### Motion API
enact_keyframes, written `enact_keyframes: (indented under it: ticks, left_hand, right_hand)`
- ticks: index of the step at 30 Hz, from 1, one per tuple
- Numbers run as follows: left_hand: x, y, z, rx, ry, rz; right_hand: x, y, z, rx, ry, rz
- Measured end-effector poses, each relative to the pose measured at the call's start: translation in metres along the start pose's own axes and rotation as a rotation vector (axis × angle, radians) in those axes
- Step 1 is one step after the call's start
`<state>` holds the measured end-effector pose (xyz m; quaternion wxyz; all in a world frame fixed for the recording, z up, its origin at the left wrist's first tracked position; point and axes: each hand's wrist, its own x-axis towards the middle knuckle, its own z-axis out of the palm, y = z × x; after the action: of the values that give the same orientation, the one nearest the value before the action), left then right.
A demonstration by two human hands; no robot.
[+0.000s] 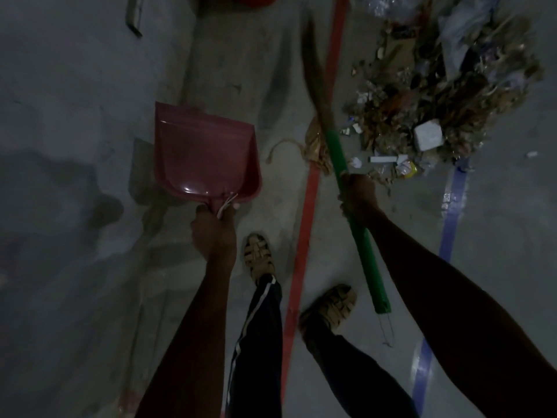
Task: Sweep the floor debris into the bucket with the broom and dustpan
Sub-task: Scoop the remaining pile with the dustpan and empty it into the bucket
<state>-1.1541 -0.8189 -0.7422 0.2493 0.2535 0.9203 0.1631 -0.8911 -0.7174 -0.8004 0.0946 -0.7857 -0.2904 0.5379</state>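
Both forearms reach down: left hand (214, 229), fingers wrapped round the handle of a red dustpan (205, 155) held above the floor; right hand (358, 196) clamped on the green-handled broom (337, 152), bristles blurred beside the debris pile (437, 86).

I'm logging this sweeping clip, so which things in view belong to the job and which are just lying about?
Job:
dustpan, gripped by the left hand
broom, gripped by the right hand
debris on the floor
red object at the top edge, possibly the bucket

Lying about:
red tape
blue tape
metal bar
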Motion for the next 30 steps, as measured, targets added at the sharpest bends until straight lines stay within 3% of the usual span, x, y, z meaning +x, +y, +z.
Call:
enact_keyframes:
  ticks: [7,13,19,23,30]
  left_hand:
    - [-0.05,-0.019,0.011,0.002,-0.024,-0.044]
    - [-0.079,-0.007,0.015,0.049,-0.056,-0.007]
    - [-0.088,0.013,0.027,0.013,-0.088,0.081]
    - [-0.092,0.025,0.039,-0.02,-0.101,0.089]
    - [-0.107,0.03,0.047,0.008,-0.132,0.125]
  right_hand:
    - [-0.034,0.064,0.02,-0.297,-0.302,-0.035]
    - [-0.024,0.116,-0.022,-0.294,-0.176,0.173]
    - [0.0,0.121,-0.101,-0.134,0.039,0.191]
    - [-0.005,0.119,-0.117,-0.026,0.121,0.116]
    - [-0.045,0.133,-0.086,-0.048,-0.035,-0.011]
